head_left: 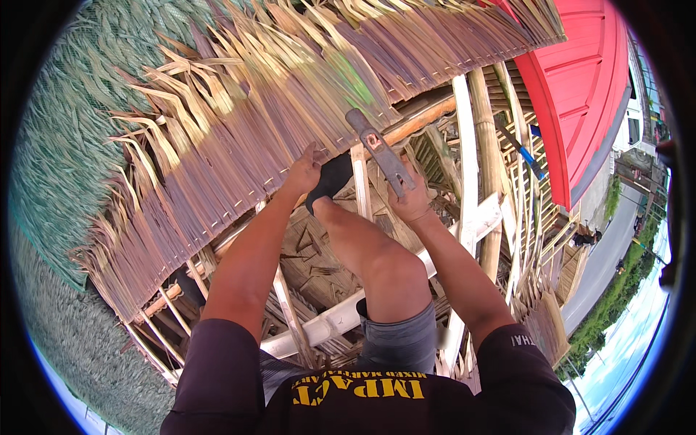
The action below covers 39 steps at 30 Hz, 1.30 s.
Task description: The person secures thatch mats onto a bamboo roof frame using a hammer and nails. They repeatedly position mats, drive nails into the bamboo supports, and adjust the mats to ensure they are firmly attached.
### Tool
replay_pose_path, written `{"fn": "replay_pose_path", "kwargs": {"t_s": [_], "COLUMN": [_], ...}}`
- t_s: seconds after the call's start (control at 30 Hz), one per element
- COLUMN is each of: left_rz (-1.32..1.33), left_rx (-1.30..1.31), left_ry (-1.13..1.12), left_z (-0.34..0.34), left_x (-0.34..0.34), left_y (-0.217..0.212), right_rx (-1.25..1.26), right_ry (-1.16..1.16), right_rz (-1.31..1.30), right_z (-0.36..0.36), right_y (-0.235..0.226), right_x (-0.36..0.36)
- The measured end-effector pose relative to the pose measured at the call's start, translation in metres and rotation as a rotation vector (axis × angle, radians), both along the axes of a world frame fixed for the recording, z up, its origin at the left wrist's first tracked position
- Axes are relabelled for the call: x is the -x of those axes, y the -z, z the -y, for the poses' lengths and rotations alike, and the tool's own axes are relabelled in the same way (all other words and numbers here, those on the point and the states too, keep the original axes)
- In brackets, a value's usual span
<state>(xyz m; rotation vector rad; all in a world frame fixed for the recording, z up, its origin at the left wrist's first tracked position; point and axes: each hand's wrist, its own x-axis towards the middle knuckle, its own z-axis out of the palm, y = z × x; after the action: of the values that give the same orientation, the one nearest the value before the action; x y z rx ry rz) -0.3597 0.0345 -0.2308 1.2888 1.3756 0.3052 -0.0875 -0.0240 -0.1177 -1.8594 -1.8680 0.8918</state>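
Right hand (410, 200) grips a hammer (380, 150), handle end hidden; left hand (304, 174) presses the thatch panel (239, 138), its grip unclear

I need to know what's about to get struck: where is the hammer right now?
In the head view the hammer is just right of centre, gripped in the right hand, its head raised over the lower edge of the thatch panel, beside the left hand.

Grey steel hammer (378, 149) tilts up-left, head over the thatch edge, gripped low on its handle; the dried, brown palm-leaf thatch panel (239, 145) lies across the roof frame.
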Motion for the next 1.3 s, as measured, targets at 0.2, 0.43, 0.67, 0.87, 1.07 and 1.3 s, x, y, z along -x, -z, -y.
{"fn": "replay_pose_path", "kwargs": {"t_s": [0.2, 0.43, 0.67, 0.87, 1.07, 1.3], "left_rz": [0.349, 1.063, 0.227, 0.165, 0.060, 0.097], "left_rx": [0.606, 0.723, -0.752, -0.834, -0.858, -0.811], "left_ry": [-0.434, -0.707, 0.402, 0.720, 0.606, 0.207], "left_z": [0.015, -0.058, -0.052, 0.004, 0.030, 0.026], "left_x": [-0.057, -0.209, -0.350, -0.417, -0.434, -0.432], "left_y": [-0.077, -0.156, -0.169, -0.115, -0.084, -0.081], "right_rx": [0.430, 0.026, 0.381, 0.676, 0.630, 0.252], "right_ry": [0.159, 0.185, 0.501, 0.368, 0.297, 0.339], "right_rz": [0.167, -0.022, 0.806, 0.861, 0.787, 0.144], "right_z": [0.023, -0.003, -0.063, -0.078, -0.081, -0.079], "right_y": [-0.015, -0.053, -0.029, 0.005, -0.075, -0.031], "right_x": [-0.015, -0.141, -0.342, -0.420, -0.419, -0.338]}}
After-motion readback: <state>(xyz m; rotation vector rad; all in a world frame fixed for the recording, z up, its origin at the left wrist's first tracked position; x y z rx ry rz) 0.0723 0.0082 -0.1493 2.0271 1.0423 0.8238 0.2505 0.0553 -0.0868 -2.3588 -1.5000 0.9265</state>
